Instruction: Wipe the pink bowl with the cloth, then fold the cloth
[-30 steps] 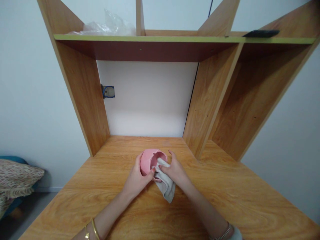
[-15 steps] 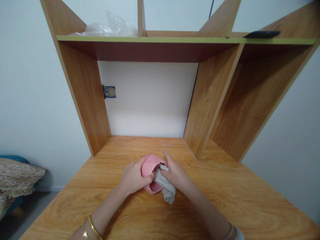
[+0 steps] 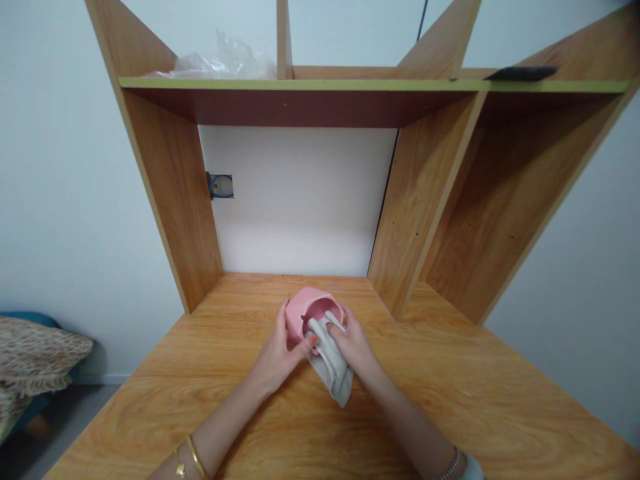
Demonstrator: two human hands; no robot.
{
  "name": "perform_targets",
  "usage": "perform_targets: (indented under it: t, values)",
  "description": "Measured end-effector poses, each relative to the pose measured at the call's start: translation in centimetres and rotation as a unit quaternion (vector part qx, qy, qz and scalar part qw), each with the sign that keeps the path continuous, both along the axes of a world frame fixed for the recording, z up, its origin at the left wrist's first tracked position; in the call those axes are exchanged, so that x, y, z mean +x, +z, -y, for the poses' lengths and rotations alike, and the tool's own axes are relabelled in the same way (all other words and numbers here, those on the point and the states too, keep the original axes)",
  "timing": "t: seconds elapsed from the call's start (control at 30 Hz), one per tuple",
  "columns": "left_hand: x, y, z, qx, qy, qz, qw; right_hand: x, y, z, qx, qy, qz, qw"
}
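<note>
A pink faceted pot (image 3: pixel 301 308) is tilted above the desk with its round opening facing me. My left hand (image 3: pixel 281 350) grips its left side, thumb at the lower rim. My right hand (image 3: pixel 354 341) is closed on a light grey cloth (image 3: pixel 330 360) at the pot's right side. Part of the cloth lies over the rim and into the opening; the rest hangs down below in a loose point. The right fingers behind the pot's right edge are mostly hidden.
The wooden desk (image 3: pixel 425 400) spreads under both arms. Behind it stand upright shelf panels (image 3: pixel 425 200) and a long shelf (image 3: pixel 340 85) bearing a clear plastic bag (image 3: pixel 230 60) and a flat black item (image 3: pixel 523 73). A patterned fringed cloth (image 3: pixel 40 353) lies at far left.
The pot has moved slightly up and turned, so its opening faces me more. My right hand has brought the cloth across the rim, and the cloth now hangs more spread out.
</note>
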State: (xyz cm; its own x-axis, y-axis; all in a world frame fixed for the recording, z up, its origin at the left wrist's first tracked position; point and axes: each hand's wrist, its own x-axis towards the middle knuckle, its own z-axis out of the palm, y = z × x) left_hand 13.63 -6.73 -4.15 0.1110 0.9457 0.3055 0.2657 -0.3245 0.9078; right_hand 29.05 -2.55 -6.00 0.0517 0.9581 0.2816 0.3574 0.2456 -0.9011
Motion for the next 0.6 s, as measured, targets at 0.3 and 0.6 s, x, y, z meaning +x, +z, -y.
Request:
perform_targets:
  t: [0.3, 0.6]
  values:
    - [0.4, -1.2, -0.7, 0.025, 0.066, -0.016, 0.997, 0.5, 1.0, 0.1, -0.050, -0.032, 0.131, 0.990]
    - [0.0, 1.0, 0.2, 0.024, 0.087, -0.254, 0.963, 1.2, 2.5, 1.0, -0.013, 0.001, 0.295, 0.955]
